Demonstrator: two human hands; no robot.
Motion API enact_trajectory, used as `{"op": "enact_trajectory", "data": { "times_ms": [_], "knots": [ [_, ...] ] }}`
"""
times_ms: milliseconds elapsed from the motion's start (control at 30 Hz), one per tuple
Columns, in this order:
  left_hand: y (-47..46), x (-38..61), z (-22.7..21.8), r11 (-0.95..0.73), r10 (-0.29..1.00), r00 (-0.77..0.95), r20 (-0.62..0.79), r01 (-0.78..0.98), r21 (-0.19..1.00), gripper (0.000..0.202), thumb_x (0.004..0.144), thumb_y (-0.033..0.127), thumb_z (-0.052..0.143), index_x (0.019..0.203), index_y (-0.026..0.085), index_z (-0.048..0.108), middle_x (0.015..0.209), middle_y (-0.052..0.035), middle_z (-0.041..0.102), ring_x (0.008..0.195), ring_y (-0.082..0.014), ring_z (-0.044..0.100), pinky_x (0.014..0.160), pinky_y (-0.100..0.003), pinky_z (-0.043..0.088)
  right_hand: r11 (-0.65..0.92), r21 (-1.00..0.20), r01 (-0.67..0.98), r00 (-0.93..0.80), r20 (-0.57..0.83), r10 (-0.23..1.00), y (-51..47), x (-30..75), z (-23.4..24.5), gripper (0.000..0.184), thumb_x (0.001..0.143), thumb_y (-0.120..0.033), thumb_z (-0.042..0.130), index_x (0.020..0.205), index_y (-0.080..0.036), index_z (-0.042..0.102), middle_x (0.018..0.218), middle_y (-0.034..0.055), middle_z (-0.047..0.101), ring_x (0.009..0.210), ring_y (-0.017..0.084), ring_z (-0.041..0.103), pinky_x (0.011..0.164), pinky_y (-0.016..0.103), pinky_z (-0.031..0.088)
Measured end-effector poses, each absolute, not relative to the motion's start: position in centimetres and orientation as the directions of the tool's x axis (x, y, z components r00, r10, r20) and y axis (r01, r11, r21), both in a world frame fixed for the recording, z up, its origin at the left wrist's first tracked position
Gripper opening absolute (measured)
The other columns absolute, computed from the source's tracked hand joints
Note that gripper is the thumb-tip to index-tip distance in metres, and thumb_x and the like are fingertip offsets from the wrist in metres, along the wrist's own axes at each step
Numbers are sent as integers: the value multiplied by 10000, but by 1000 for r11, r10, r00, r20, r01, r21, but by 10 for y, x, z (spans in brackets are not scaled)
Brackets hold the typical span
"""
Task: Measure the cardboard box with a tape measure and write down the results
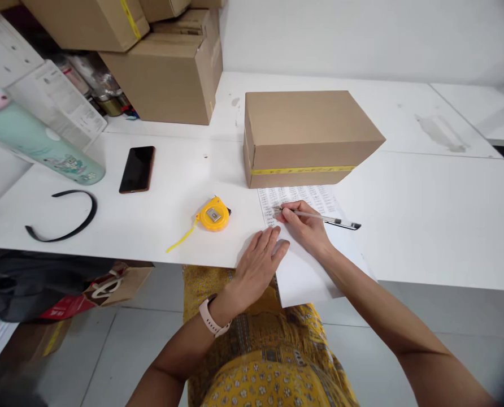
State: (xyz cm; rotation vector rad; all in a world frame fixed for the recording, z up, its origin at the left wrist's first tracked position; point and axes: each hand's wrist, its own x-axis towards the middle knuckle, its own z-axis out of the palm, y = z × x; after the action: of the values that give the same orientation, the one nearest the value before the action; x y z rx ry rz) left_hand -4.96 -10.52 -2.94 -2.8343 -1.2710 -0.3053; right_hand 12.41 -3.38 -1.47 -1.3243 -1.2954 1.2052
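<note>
In yellow patterned clothing (256, 376), grips a pen (334, 220) in right hand (307, 229) over paper (305, 277) bearing text; lays left hand (257, 263) flat, loosely spread, across its edge.

Clear pen (333, 220) with black end, tilted over white sheet (303, 274), rows of writing on sheet's far part

Pen (331, 220) seemingly clear, black-ended; paper (305, 274) white; carton (303, 121) brown; tape measure (213, 215) yellow.
</note>
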Motion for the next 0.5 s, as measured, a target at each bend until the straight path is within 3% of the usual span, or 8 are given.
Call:
{"op": "enact_trajectory", "data": {
  "times_ms": [167, 300, 500],
  "knots": [
    [-107, -44, -27, -631, 765, 618, 183, 775, 22, 523, 954, 67, 487, 1476, 100, 511, 1617, -208, 429, 1471, -324, 443, 1187, -480, 405, 61, -952, 299, 17, 69, 997, -41, 129, -17, 255, 912, -417, 668, 789, -226, 552, 692, -30, 534, 622, 124, 461, 579, 290, 394],
    [-107, -44, -27, -630, 764, 617, 191, 776, 11, 511, 967, 74, 467, 1473, 108, 527, 1596, -198, 465, 1453, -321, 462, 1173, -479, 413, 52, -967, 251, -2, 53, 999, -41, 128, -19, 207, 903, -387, 677, 858, -237, 543, 745, -25, 571, 634, 123, 486, 569, 285, 399],
    [-106, -44, -27, -633, 761, 619, 195, 774, 15, 499, 975, 81, 462, 1465, 115, 543, 1565, -183, 508, 1437, -316, 480, 1162, -483, 426, 41, -954, 296, 44, 56, 997, -38, 125, -21, 313, 868, -352, 688, 699, -240, 449, 586, -60, 414, 549, 106, 364, 514, 278, 321]
  ]
}}
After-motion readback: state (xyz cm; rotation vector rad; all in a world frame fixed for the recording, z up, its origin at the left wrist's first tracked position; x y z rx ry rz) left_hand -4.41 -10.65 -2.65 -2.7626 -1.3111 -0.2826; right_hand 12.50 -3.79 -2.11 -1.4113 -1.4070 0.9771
